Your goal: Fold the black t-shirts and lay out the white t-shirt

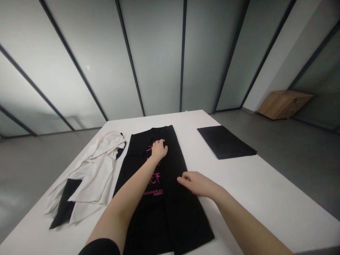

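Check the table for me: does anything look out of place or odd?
The white garment looks odd: it lies bunched and crumpled beside the flat black garment, with black fabric showing beneath it.

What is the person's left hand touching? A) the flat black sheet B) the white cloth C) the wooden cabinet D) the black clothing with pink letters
D. The left hand rests on the black clothing, right beside its pink letters.

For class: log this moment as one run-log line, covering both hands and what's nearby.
left hand: on black printed garment | right hand: at its edge | nearby: white garment, black flat sheet
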Tool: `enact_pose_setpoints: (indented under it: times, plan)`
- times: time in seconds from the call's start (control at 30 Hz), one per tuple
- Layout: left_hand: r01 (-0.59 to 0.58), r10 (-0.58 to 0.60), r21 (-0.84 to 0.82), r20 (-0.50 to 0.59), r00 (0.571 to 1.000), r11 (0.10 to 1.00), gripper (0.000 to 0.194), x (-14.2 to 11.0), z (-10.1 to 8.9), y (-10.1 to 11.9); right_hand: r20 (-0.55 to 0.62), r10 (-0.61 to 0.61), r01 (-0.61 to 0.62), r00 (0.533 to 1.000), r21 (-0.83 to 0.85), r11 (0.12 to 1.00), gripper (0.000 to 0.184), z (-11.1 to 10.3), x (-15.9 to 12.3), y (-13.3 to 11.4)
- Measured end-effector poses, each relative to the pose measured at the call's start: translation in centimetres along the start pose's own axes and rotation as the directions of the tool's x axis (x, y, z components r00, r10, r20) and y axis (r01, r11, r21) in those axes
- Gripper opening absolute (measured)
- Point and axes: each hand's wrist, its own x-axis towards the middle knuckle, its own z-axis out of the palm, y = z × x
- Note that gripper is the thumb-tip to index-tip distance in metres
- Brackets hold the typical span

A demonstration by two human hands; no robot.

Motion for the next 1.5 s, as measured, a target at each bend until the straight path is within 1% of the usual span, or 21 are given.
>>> enact_pose_setpoints:
  times: [0.03, 0.07, 0.1, 0.2, 0.33, 0.43, 0.6, 0.7, 0.73, 0.8, 0.87, 0.93, 1.13, 1.2, 1.27, 1.33, 1.37, 1.4, 1.43, 1.47, 1.5]
  plan:
    - [-0.015, 0.015, 0.114, -0.002, 1.000, 0.993, 0.050, -1.0, 0.4, 0.1, -0.162, 0.040, -0.049, 0.986, -0.053, 0.997, 0.041, 0.1, 0.3, 0.5]
    - [-0.031, 0.031, 0.223, 0.004, 1.000, 0.974, 0.054, -2.0, 0.9, 0.2, -0.253, 0.068, -0.091, 0.965, -0.081, 0.993, 0.041, 0.1, 0.5, 0.9]
    - [-0.045, 0.043, 0.310, 0.014, 0.999, 0.950, 0.058, -2.9, 1.3, 0.3, -0.273, 0.085, -0.110, 0.958, -0.078, 0.991, 0.045, 0.3, 0.7, 1.3]
    - [-0.063, 0.052, 0.412, 0.039, 0.998, 0.909, 0.065, -4.3, 2.2, 0.3, -0.144, 0.036, -0.024, 0.989, 0.090, 0.996, 0.069, 1.0, 0.9, 1.9]
    - [-0.034, 0.003, 0.423, 0.074, 0.997, 0.906, 0.068, -3.1, 2.1, 0.1, -0.077, -0.056, 0.078, 0.996, 0.333, 0.940, 0.123, 1.9, 1.2, 1.8]
    - [-0.019, -0.017, 0.381, 0.092, 0.996, 0.924, 0.068, -1.5, 1.6, -0.1, -0.059, -0.082, 0.098, 0.995, 0.389, 0.916, 0.136, 2.2, 1.5, 1.7]
    - [-0.001, -0.016, 0.273, 0.061, 0.998, 0.962, 0.062, 1.1, 1.4, -1.0, -0.025, -0.117, 0.119, 0.993, 0.334, 0.935, 0.121, 1.2, 0.9, 1.4]
    - [0.009, -0.019, 0.253, 0.035, 0.999, 0.967, 0.059, 2.3, 1.6, -1.4, 0.138, -0.071, 0.032, 0.988, 0.263, 0.964, 0.105, -0.3, -0.1, 1.3]
    - [0.014, -0.022, 0.254, 0.029, 0.999, 0.967, 0.059, 2.6, 1.6, -1.5, 0.235, -0.046, -0.011, 0.971, 0.233, 0.972, 0.097, -0.9, -0.5, 1.3]
    - [0.027, -0.035, 0.258, 0.026, 0.999, 0.966, 0.059, 2.9, 1.6, -1.5, 0.441, -0.032, -0.052, 0.897, 0.176, 0.983, 0.076, -2.1, -1.0, 1.5]
    - [0.037, -0.046, 0.266, 0.028, 0.999, 0.963, 0.059, 3.1, 1.6, -1.4, 0.570, -0.084, -0.015, 0.817, 0.168, 0.986, 0.054, -3.0, -1.3, 1.8]
    - [0.038, -0.048, 0.278, 0.030, 0.998, 0.960, 0.060, 3.0, 1.5, -1.3, 0.604, -0.139, 0.017, 0.785, 0.203, 0.979, 0.043, -3.5, -1.4, 2.1]
    - [0.029, -0.037, 0.296, 0.023, 0.999, 0.955, 0.060, 2.6, 1.2, -0.9, 0.701, -0.124, -0.065, 0.702, 0.237, 0.969, 0.052, -4.1, -1.5, 2.9]
    - [0.024, -0.030, 0.286, 0.018, 0.999, 0.958, 0.059, 2.4, 1.1, -0.8, 0.640, -0.196, -0.001, 0.743, 0.294, 0.956, 0.052, -4.2, -1.5, 3.2]
    - [0.026, -0.027, 0.276, -0.001, 1.000, 0.961, 0.058, 2.1, 1.0, -0.6, 0.477, -0.261, 0.084, 0.839, 0.361, 0.929, 0.052, -3.9, -1.1, 3.4]
    - [0.033, -0.021, 0.252, -0.051, 0.998, 0.967, 0.054, 1.8, 0.8, -0.5, 0.195, -0.257, 0.167, 0.946, 0.386, 0.907, 0.049, -3.0, -0.3, 3.0]
    - [0.033, -0.015, 0.231, -0.081, 0.997, 0.972, 0.052, 1.6, 0.8, -0.4, 0.021, -0.234, 0.210, 0.972, 0.365, 0.907, 0.046, -2.4, 0.2, 2.7]
    - [0.025, -0.003, 0.206, -0.108, 0.994, 0.978, 0.049, 1.4, 0.7, -0.3, -0.149, -0.215, 0.252, 0.965, 0.313, 0.916, 0.041, -1.6, 0.8, 2.4]
    - [0.007, 0.016, 0.182, -0.128, 0.992, 0.983, 0.045, 1.2, 0.6, -0.2, -0.285, -0.216, 0.284, 0.934, 0.223, 0.933, 0.035, -0.8, 1.2, 2.0]
    - [-0.021, 0.044, 0.163, -0.139, 0.989, 0.986, 0.042, 1.1, 0.5, -0.2, -0.364, -0.231, 0.289, 0.902, 0.111, 0.951, 0.032, -0.1, 1.6, 1.6]
    - [-0.060, 0.082, 0.153, -0.139, 0.987, 0.986, 0.039, 0.9, 0.5, -0.1, -0.386, -0.247, 0.265, 0.889, -0.006, 0.964, 0.031, 0.5, 1.8, 1.4]
